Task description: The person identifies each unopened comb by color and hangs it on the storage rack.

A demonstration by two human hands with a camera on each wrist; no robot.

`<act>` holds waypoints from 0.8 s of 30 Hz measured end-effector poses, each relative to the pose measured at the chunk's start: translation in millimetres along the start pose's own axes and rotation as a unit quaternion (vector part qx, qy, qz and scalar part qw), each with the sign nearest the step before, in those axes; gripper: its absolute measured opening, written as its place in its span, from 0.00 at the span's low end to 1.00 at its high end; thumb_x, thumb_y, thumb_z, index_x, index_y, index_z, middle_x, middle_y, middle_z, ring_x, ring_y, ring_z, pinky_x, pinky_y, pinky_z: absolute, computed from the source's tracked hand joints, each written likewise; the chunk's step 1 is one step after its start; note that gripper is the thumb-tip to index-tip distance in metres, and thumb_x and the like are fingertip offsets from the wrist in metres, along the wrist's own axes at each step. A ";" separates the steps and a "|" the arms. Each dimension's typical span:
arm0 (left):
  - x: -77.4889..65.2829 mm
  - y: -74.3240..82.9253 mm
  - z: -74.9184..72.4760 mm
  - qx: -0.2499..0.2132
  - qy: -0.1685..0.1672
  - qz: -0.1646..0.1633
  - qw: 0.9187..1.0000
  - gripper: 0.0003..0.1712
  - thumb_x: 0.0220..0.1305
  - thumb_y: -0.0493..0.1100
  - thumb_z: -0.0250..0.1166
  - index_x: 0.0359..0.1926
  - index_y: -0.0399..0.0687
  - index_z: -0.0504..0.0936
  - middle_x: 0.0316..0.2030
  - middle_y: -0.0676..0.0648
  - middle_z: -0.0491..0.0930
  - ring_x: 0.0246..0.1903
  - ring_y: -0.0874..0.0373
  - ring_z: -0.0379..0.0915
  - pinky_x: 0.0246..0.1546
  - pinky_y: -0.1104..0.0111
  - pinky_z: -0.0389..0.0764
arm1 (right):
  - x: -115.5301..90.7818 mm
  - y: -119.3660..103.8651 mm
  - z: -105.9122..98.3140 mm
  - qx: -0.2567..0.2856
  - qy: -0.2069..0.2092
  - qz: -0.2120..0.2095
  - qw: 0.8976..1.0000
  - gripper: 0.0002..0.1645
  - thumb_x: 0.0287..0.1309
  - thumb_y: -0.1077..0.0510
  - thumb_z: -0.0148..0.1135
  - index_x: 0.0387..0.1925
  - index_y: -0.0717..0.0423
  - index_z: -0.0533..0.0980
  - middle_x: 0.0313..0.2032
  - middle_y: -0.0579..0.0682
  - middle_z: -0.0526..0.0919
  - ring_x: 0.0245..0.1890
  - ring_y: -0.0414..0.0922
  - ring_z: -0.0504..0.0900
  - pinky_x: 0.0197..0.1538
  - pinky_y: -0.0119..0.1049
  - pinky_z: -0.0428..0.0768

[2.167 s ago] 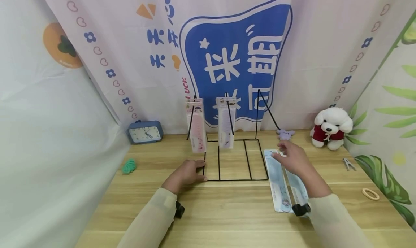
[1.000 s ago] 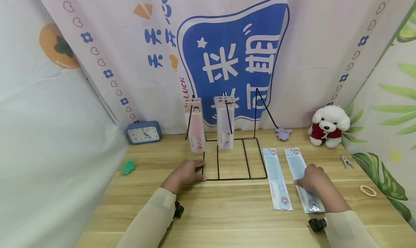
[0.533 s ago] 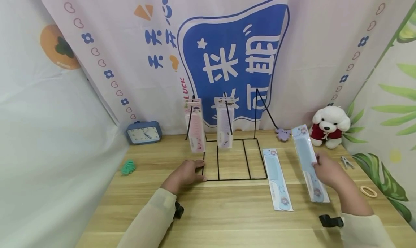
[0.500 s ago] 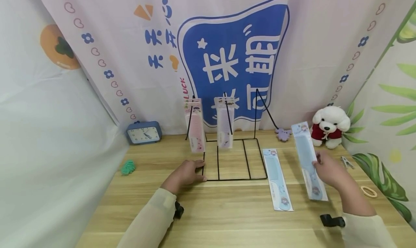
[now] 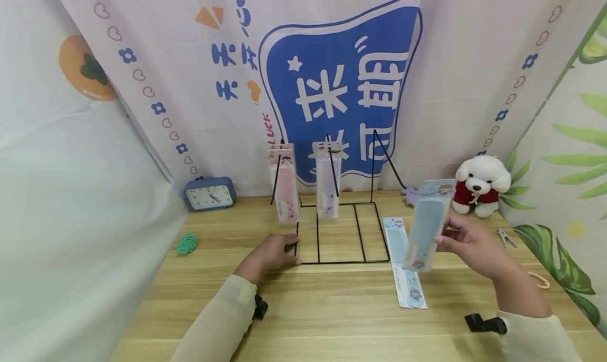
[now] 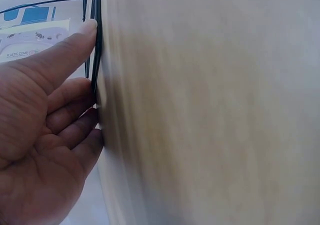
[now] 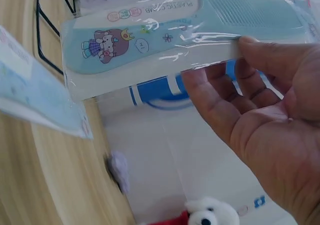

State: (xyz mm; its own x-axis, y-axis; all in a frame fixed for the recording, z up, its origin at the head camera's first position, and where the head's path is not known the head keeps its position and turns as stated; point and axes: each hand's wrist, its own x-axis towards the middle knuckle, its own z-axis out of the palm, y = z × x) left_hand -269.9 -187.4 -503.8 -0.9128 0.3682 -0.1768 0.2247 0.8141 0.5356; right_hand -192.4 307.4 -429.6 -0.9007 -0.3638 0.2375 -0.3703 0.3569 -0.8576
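Observation:
My right hand (image 5: 467, 246) pinches a packaged light-blue comb (image 5: 427, 230) by its edge, thumb against fingers, raised above the table. In the right wrist view the comb packet (image 7: 170, 40) shows a cartoon girl. A second packaged blue comb (image 5: 410, 288) lies flat on the table, partly covered in the head view by the raised one. My left hand (image 5: 272, 256) holds the front-left corner of a black wire display rack (image 5: 341, 262); in the left wrist view its thumb and curled fingers touch the wire. A pink comb packet (image 5: 286, 191) and a purple comb packet (image 5: 327, 185) hang from the rack's hooks.
The rack's right hook (image 5: 391, 159) bears no packet. Behind it are a blue alarm clock (image 5: 210, 194), a purple toy (image 5: 409, 196) and a white plush dog (image 5: 482, 185). A green coil (image 5: 187, 244), a grey clip (image 5: 506, 238) and a wooden ring (image 5: 540, 281) lie at the sides.
The right hand reached the right-hand comb packet, lifted it off the table, then brought it left and tilted it upright. The left hand stays at the rack corner.

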 end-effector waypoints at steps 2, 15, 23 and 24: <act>-0.3 0.5 -0.2 0.001 0.000 0.000 1.000 0.40 0.69 0.50 0.78 0.78 0.46 0.76 0.80 0.44 0.71 0.82 0.44 0.63 0.82 0.50 0.66 | 2.8 -2.4 7.7 0.012 -0.015 -0.002 1.000 0.20 0.79 0.68 0.59 0.66 0.70 0.72 0.52 0.40 0.85 0.50 0.36 0.88 0.48 0.40 0.93; 1.5 -0.3 1.0 0.000 0.000 0.003 1.000 0.40 0.69 0.50 0.78 0.77 0.46 0.77 0.80 0.44 0.71 0.82 0.44 0.63 0.82 0.50 0.66 | 16.4 -12.6 31.0 0.020 -0.038 0.024 0.999 0.08 0.79 0.67 0.61 0.54 0.67 0.77 0.53 0.64 0.84 0.48 0.41 0.89 0.48 0.44 0.94; 2.6 -1.9 1.8 0.006 -0.001 0.008 1.000 0.40 0.69 0.50 0.79 0.77 0.44 0.77 0.79 0.42 0.71 0.81 0.43 0.63 0.82 0.49 0.67 | 17.6 -13.4 32.1 0.018 -0.038 0.020 0.999 0.09 0.79 0.66 0.60 0.55 0.67 0.77 0.52 0.64 0.83 0.47 0.41 0.89 0.47 0.43 0.93; 2.6 -2.1 2.0 0.005 -0.001 0.007 1.000 0.40 0.69 0.50 0.79 0.77 0.44 0.77 0.79 0.43 0.71 0.81 0.43 0.63 0.82 0.50 0.67 | 17.7 -13.4 32.2 0.018 -0.039 0.017 0.999 0.09 0.79 0.66 0.60 0.55 0.67 0.76 0.52 0.63 0.84 0.47 0.41 0.89 0.47 0.43 0.93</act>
State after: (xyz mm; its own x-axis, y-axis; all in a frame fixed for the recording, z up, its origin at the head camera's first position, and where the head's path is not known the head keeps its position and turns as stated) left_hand -272.1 -187.2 -507.0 -0.9086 0.3812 -0.1708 0.2416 0.8131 0.5296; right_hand -196.1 268.5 -428.6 -0.8919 -0.4180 0.1727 -0.3299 0.3401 -0.8806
